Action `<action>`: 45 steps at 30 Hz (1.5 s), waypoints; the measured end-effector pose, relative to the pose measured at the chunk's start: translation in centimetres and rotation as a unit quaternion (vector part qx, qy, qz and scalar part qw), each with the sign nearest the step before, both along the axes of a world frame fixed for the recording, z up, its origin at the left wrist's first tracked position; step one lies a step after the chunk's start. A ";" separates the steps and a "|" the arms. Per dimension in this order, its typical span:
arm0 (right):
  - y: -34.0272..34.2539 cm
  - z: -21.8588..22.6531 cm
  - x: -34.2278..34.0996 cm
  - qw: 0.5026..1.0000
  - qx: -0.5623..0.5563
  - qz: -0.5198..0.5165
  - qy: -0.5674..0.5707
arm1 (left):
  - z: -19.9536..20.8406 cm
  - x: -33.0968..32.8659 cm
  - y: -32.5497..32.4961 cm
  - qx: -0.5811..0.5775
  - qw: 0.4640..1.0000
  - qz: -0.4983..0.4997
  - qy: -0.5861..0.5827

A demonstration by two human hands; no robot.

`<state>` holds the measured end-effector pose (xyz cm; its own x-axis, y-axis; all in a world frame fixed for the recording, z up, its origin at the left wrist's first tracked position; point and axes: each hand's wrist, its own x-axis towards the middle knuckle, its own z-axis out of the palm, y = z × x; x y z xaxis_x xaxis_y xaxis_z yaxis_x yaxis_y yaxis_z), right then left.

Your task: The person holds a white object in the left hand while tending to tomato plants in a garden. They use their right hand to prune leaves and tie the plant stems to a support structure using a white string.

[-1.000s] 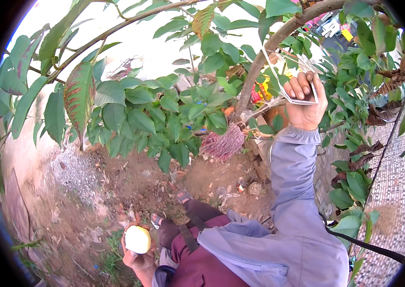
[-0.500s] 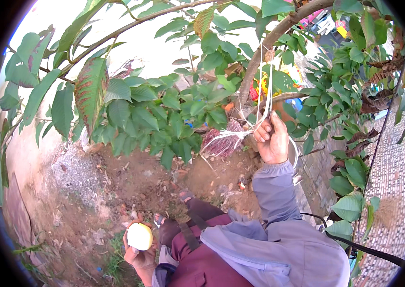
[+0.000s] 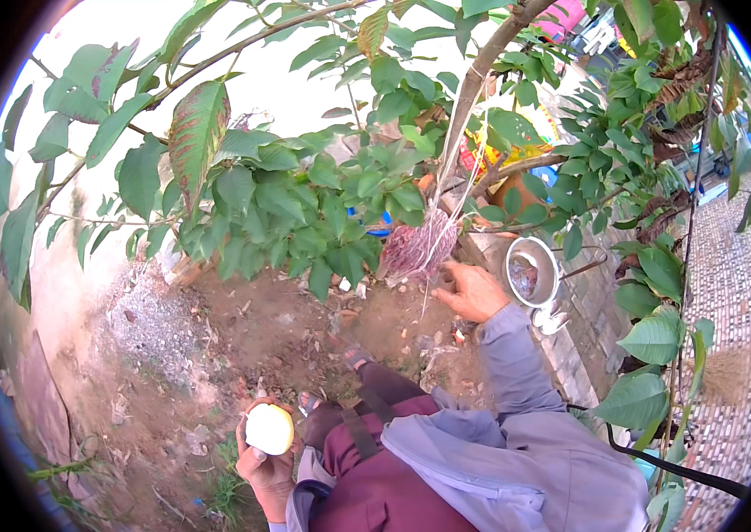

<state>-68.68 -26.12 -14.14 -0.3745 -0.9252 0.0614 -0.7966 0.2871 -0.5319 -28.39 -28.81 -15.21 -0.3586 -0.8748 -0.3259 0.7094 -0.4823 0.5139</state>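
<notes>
A pale yellow and white rounded object (image 3: 270,429), its exact kind unclear, rests in my left hand (image 3: 266,470), with the fingers wrapped round its side. My right hand (image 3: 475,292) is at the lower right edge of a reddish-purple mesh-like bundle (image 3: 420,248). Its fingers point left, somewhat apart, with nothing visible in them; whether they touch the bundle is unclear. White strings (image 3: 462,120) run from the bundle up to the tree branch (image 3: 492,49), and a loose end dangles below it.
Green leaves (image 3: 260,191) and branches hang across the upper view. A whitish bucket (image 3: 532,271) stands right of my right hand, beside a low brick edge. A grey gravel heap (image 3: 152,321) lies on the soil at left. Patterned paving (image 3: 739,293) spans the far right.
My right hand has let go of the white strings and moved down beside the bundle. The bucket shows more fully now. My left hand keeps its hold on the rounded object.
</notes>
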 end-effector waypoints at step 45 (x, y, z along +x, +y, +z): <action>-2.3 1.9 -8.8 0.775 -0.463 -0.222 -0.368 | 0.3 -0.9 0.7 0.029 0.999 0.024 -0.014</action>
